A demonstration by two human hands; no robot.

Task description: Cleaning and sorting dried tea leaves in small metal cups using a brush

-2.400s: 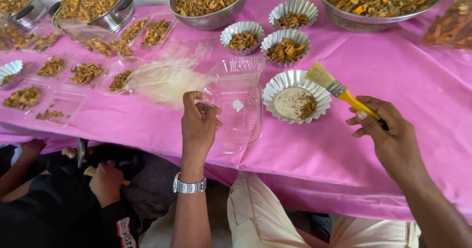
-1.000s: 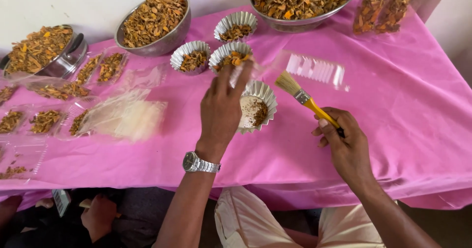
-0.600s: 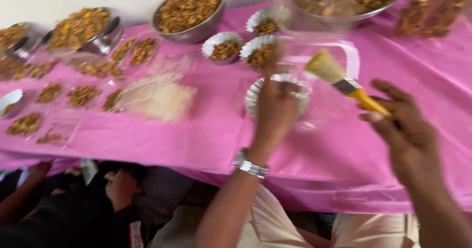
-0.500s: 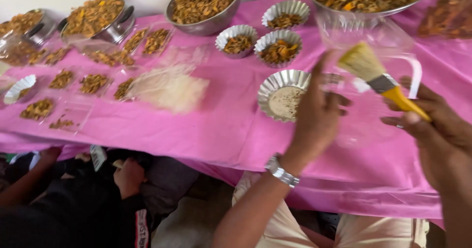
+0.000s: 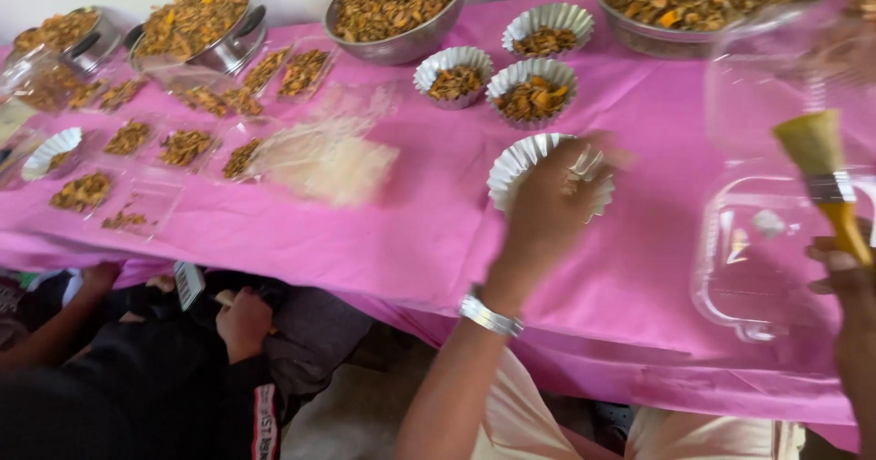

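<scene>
We've got our left hand [image 5: 547, 209] over the fluted silver foil cup [image 5: 525, 163] on the pink-covered bench [image 5: 411, 232]; it's blurry, so we can't tell if it's actually gripping. Our right hand [image 5: 849, 273] grips a yellow-handled pastry brush [image 5: 821, 177], bristles up, above a clear plastic clamshell container [image 5: 757, 259].

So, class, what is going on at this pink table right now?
A person works at a table under a pink cloth. Their left hand reaches over a fluted foil cup, blurred by motion, so contact is unclear. Their right hand holds a yellow-handled brush upright above an open clear plastic container. Metal bowls of dried brown-orange pieces line the back. Another person sits below at left.
</scene>
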